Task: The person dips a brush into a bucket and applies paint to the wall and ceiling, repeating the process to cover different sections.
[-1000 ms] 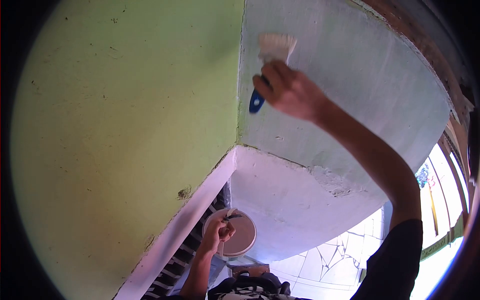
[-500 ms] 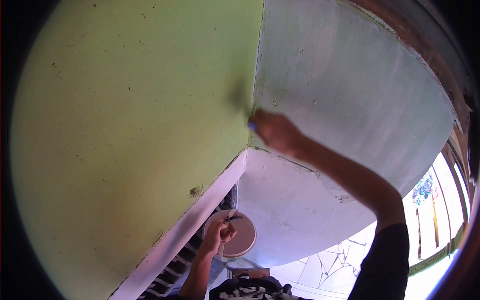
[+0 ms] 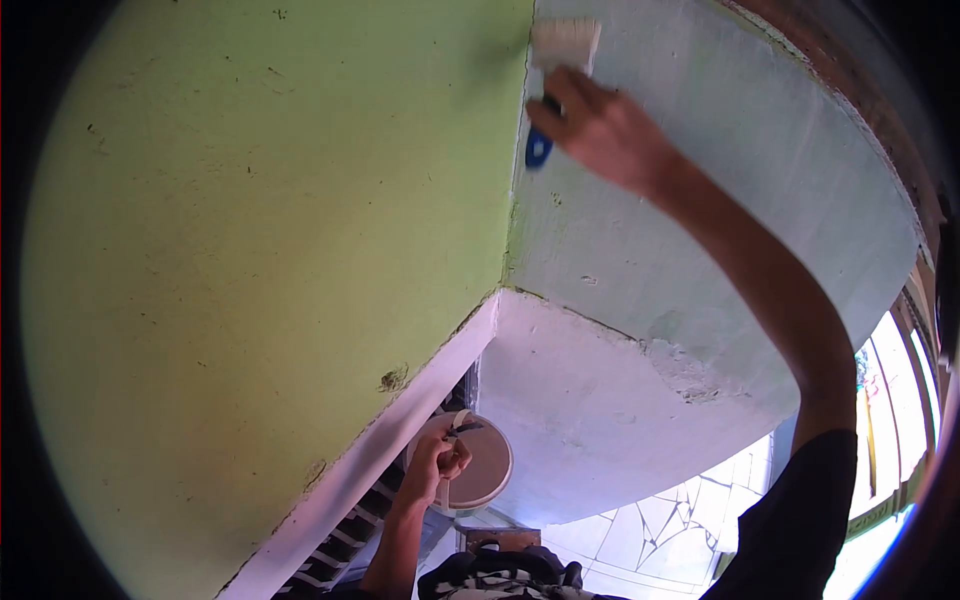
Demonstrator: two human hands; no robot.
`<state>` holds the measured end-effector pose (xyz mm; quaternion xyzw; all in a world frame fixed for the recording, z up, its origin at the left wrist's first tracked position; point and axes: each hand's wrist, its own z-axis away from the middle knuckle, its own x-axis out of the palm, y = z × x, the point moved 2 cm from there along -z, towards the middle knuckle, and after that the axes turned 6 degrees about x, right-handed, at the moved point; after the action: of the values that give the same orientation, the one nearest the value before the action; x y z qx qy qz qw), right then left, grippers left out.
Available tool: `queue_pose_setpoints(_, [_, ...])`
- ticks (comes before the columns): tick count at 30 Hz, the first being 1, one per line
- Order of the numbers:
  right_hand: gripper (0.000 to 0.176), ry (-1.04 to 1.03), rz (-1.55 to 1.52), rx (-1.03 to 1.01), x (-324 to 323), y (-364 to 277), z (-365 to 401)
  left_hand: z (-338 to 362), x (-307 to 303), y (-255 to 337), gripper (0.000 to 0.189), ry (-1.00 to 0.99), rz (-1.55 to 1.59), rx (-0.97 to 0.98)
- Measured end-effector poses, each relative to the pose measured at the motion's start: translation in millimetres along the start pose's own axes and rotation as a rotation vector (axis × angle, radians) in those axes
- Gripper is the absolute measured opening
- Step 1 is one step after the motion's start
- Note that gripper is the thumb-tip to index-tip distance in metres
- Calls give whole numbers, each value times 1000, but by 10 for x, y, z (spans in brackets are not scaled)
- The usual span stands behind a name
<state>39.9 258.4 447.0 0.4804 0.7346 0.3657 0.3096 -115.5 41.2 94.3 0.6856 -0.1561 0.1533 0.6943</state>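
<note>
My right hand (image 3: 615, 130) is raised high against the pale grey-green wall (image 3: 680, 200), its fingers closed around a wide paintbrush (image 3: 565, 42). The pale bristles point upward by the corner line, and the blue handle sticks out below my fingers. Low down, my left hand (image 3: 442, 465) is closed on the handle of a round bucket (image 3: 488, 470). Pinkish contents fill the bucket's round opening. A small dark piece (image 3: 464, 430) shows just above my left fingers, across the bucket's rim.
A yellow-green wall (image 3: 280, 220) with chips and specks meets the grey-green one at a corner. Below run a white ledge (image 3: 400, 410) and a whitish lower wall (image 3: 570, 390) with a rough patch. Dark-and-white striped steps (image 3: 345, 530) and a cracked-pattern tile floor (image 3: 650, 530) lie beneath.
My right hand has moved up along the corner and slightly right with the paintbrush, now on the grey-green wall. My left hand and the bucket have barely moved.
</note>
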Motion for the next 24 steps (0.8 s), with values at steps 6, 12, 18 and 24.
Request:
queue_pose_setpoints(6, [16, -131, -282, -50, -74, -1269, 724, 20, 46, -6, 50, -25, 6, 13])
queue_pose_setpoints(12, [12, -229, -508, -140, -129, -2330, 1363, 37, 92, 23, 51, -29, -12, 12])
queue_pose_setpoints(18, [23, -280, -867, 330, -16, -1894, 1056, 58, 39, -89, 46, -14, 38, -3])
queue_pose_setpoints(24, [20, -178, -757, 559, 2, -286, 117, 57, 80, -115, 47, -19, 23, -33])
